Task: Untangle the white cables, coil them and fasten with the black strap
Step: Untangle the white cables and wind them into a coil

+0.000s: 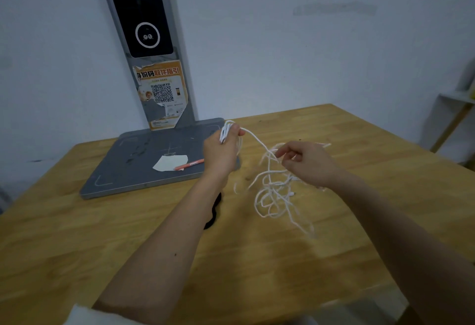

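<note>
Wooden worktop (102,234) against a pale wall (282,42); both hands, left (221,152) and right (305,163), hold white cables (272,193) beside a grey stand (144,168).

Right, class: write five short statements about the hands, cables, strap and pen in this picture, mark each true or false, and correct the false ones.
1. The left hand holds a bundle of coiled white cable. True.
2. The black strap is already fastened round the coil. False: it lies loose on the wooden table, partly hidden behind the left forearm.
3. The right hand pinches a strand above the tangled cables. True.
4. The orange pen lies on the bare wood. False: it rests on the grey base plate, beside a white paper scrap.
5. All the cable is coiled. False: a loose tangle remains on the table.
</note>
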